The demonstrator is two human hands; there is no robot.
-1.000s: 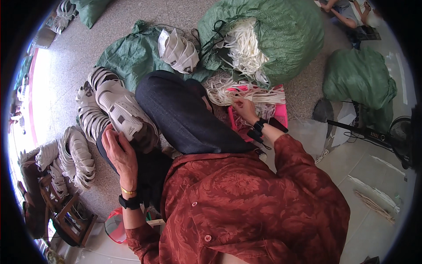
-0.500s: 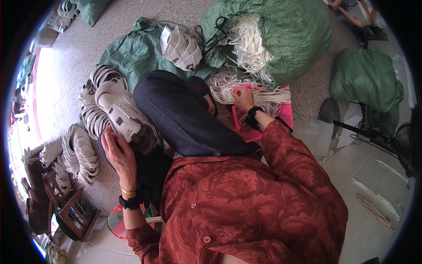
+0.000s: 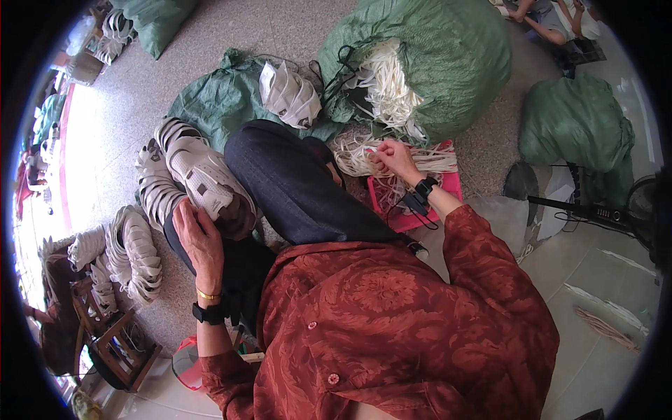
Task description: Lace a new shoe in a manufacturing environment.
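Beside my left thigh lies a nested row of light grey shoe uppers (image 3: 204, 178), perforated and with a darker, shaded end. My left hand (image 3: 199, 236) rests against that end, its fingers stretched out and touching the nearest upper. My right hand (image 3: 396, 158) is over a pink plastic basket (image 3: 451, 183), thumb and fingers pinched on a white shoelace (image 3: 373, 151). A tangle of loose white laces (image 3: 353, 155) spreads over the basket's far side and the floor next to it. The inside of the left palm is hidden.
A big green sack (image 3: 448, 66) spills white laces. One bundle of uppers (image 3: 290, 96) sits on a flattened green bag (image 3: 217, 98). More uppers (image 3: 131, 255) and a small wooden stool (image 3: 120, 343) stand at left. A fan (image 3: 609, 217) lies right; another person's arms (image 3: 542, 26) show far right.
My right hand has turned and shifted slightly nearer and to the right, still pinched. The left hand stays against the uppers. The whole view has tilted a little.
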